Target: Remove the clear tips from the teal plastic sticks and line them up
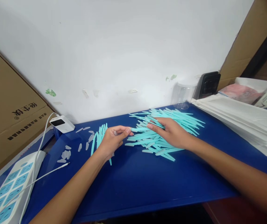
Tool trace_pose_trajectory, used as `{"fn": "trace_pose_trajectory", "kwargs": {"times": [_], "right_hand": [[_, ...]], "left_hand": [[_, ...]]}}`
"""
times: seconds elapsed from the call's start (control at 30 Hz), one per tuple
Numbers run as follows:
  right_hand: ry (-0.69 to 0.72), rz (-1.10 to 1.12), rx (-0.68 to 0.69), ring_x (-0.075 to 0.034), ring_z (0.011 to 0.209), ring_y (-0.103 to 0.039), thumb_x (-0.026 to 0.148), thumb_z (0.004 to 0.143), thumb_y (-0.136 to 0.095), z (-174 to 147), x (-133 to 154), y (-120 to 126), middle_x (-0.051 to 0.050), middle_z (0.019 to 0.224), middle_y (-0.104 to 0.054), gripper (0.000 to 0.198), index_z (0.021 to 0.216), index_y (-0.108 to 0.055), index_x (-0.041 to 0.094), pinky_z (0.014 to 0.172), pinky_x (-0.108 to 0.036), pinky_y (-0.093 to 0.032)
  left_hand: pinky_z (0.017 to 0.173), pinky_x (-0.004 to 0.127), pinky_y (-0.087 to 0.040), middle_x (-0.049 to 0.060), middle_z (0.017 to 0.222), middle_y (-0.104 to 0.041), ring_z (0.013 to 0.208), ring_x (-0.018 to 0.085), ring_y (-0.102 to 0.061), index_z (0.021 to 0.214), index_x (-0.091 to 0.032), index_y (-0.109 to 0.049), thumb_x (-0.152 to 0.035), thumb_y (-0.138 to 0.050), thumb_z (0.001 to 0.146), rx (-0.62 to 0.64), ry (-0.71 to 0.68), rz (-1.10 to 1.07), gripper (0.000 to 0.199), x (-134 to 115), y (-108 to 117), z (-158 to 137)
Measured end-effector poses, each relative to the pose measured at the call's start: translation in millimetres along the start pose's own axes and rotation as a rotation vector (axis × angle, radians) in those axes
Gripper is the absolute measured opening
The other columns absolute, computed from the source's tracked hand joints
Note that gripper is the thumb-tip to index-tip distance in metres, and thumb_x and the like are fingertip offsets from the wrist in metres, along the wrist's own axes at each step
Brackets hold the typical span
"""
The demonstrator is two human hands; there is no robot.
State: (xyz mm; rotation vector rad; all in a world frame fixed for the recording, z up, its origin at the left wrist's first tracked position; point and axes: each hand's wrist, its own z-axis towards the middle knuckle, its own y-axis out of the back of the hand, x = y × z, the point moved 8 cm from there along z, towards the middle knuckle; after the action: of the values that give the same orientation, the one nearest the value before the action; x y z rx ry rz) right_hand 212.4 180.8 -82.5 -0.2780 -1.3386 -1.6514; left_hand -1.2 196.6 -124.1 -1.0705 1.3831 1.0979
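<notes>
One flat white wall [124, 46], matte, with scuffed patches. One smooth blue tabletop [147, 189], straight-edged. One brown cardboard carton [7, 109], printed in black, at left. One stack of flat white sheets [240, 121], at right. One long white power strip [31, 174] with blue socket faces. One loose heap of slim turquoise sticks [182, 119], tapered, pale-tipped, right of centre on the tabletop. One right hand [172, 132], over the heap, thumb and fingers closed on turquoise sticks; exact count cannot be told. One left hand [111, 141], just beside the heap, fingertips pinching the end of one turquoise stick [140, 129]. One smaller group of turquoise sticks [100, 137], beside the left hand. One clear cylindrical jar [185, 93], white-lidded. Several translucent, narrow, rounded pieces [65, 154], scattered at left.
</notes>
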Motion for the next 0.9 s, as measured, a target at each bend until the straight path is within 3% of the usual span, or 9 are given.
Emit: {"fn": "trace_pose_trajectory", "kwargs": {"times": [0.2,0.33,0.4,0.6,0.77,0.83,0.9], "right_hand": [[0.019,-0.011,0.037,-0.017,0.067,-0.046,0.056,0.106,-0.044,1,2,-3,0.0,0.073,-0.049,0.045,0.077,-0.05,0.022,0.064,-0.031,-0.036],[0.048,-0.09,0.047,-0.016,0.063,-0.043,0.056,0.106,-0.044,2,0,4,0.002,0.068,-0.045,0.048,0.072,-0.043,0.022,0.062,-0.031,-0.032],[0.053,-0.113,0.044,-0.017,0.063,-0.044,0.059,0.105,-0.044,4,-2,10,0.001,0.068,-0.047,0.049,0.073,-0.044,0.023,0.062,-0.032,-0.032],[0.013,-0.033,0.052,-0.016,0.062,-0.04,0.065,0.102,-0.046,5,-5,17,0.003,0.067,-0.042,0.052,0.073,-0.049,0.023,0.061,-0.031,-0.031],[0.003,0.003,0.072,-0.017,0.068,-0.044,0.064,0.102,-0.048,3,-1,10,0.002,0.071,-0.047,0.051,0.073,-0.051,0.022,0.064,-0.03,-0.034],[-0.003,-0.018,0.081,-0.018,0.067,-0.047,0.063,0.103,-0.046,3,-4,10,0.001,0.072,-0.051,0.05,0.075,-0.053,0.022,0.065,-0.031,-0.034],[-0.01,-0.106,0.065,-0.019,0.067,-0.049,0.059,0.106,-0.043,5,-12,14,-0.001,0.072,-0.055,0.049,0.077,-0.055,0.022,0.065,-0.031,-0.034]], "left_hand": [[0.04,0.021,-0.016,0.007,0.081,-0.074,0.041,0.001,-0.026,0.09,-0.015,-0.077,-0.05,-0.082,0.081,0.02,-0.032,0.047,0.037,3,-6,0],[0.052,0.022,-0.038,0.006,0.069,-0.07,0.055,0.011,-0.054,0.088,-0.016,-0.078,-0.046,-0.08,0.084,0.027,-0.194,0.165,0.03,-7,-10,0],[0.059,0.023,-0.042,0.005,0.063,-0.066,0.062,0.015,-0.058,0.085,-0.016,-0.078,-0.046,-0.075,0.088,0.022,-0.266,0.239,0.031,-11,-8,1],[0.052,0.023,-0.034,0.002,0.064,-0.065,0.053,0.011,-0.049,0.092,-0.016,-0.08,-0.048,-0.072,0.09,-0.034,-0.26,0.303,0.033,-11,3,5],[0.051,0.022,-0.034,0.003,0.066,-0.066,0.055,0.011,-0.05,0.088,-0.015,-0.079,-0.048,-0.075,0.087,0.033,-0.271,0.279,0.033,-14,-5,1],[0.046,0.02,-0.029,0.0,0.06,-0.059,0.049,0.008,-0.042,0.089,-0.015,-0.078,-0.051,-0.077,0.085,0.007,-0.205,0.229,0.036,-10,0,3],[0.04,0.02,-0.02,-0.006,0.051,-0.044,0.041,0.005,-0.027,0.088,-0.015,-0.075,-0.056,-0.077,0.084,-0.048,-0.085,0.102,0.04,-3,10,7]]}}
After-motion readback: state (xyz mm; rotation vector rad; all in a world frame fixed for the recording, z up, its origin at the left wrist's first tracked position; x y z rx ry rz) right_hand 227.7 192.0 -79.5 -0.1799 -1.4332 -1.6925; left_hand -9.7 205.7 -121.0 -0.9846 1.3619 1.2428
